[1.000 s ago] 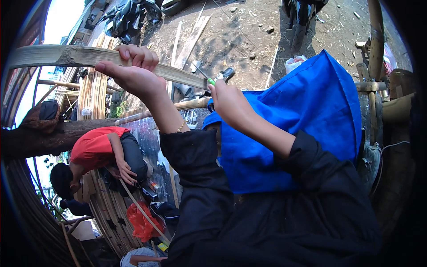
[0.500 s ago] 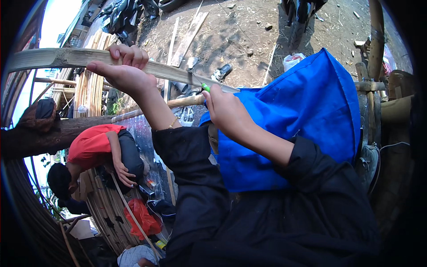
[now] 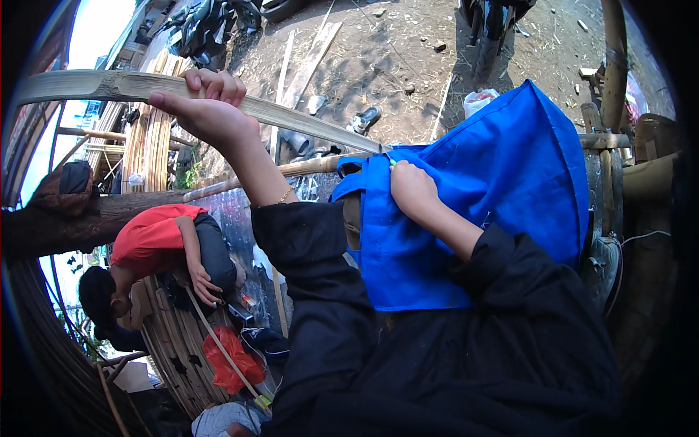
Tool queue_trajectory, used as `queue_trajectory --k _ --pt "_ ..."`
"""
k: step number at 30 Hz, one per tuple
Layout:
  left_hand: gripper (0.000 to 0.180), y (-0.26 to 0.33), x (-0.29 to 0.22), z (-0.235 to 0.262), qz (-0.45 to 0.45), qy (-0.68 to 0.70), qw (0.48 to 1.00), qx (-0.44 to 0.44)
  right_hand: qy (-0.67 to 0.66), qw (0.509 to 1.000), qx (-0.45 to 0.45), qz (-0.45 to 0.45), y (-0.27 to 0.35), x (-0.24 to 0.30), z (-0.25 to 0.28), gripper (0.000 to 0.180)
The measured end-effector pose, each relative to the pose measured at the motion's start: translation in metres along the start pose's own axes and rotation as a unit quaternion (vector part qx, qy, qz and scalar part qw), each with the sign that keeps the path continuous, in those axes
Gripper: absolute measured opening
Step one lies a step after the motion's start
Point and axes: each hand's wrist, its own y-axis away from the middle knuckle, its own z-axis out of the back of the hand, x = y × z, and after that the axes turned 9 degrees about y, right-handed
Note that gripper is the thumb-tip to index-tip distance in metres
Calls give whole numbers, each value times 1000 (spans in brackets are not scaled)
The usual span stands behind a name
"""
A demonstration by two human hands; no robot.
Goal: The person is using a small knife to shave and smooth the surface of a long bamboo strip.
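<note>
A long, pale bamboo strip (image 3: 306, 121) slants across the upper left, down to the blue cloth (image 3: 502, 182) over my lap. My left hand (image 3: 215, 113) is closed round it from beneath, palm turned up and fingers curled over the top edge. At the strip's right end, my right hand (image 3: 415, 188) is closed in a fist on a small green-handled knife (image 3: 393, 163). Only a sliver of the green handle shows; the fist hides the rest. Whether its blade touches the strip cannot be made out.
At lower left a person in a red shirt (image 3: 156, 237) bends over stacked bamboo slats (image 3: 178, 342), near a red plastic bag (image 3: 233, 358). A horizontal log (image 3: 109, 222) and a bamboo pole (image 3: 306, 167) run across. Upright bamboo posts (image 3: 615, 65) stand at right.
My right hand has slid right and slightly down with the knife, from partway along the strip to its right end. The left hand keeps its hold, shifting slightly right.
</note>
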Motion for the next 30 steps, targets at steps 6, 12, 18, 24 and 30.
queue_trajectory --k 6,12,18,24,30 --pt "62 -2 -2 3 -1 -14 1000 -4 -44 996 -5 77 25 46 48 33" --pt "62 2 -1 -9 3 1 1000 25 20 996 81 18 -1 -2 17 30" --pt "63 1 0 -3 -1 -16 999 28 22 997 64 39 15 23 37 30" --pt "63 1 1 -5 2 -6 999 37 -12 999 -29 38 38 33 45 30" --pt "63 2 -3 -2 -3 -9 999 32 -20 996 -26 82 30 27 33 24"
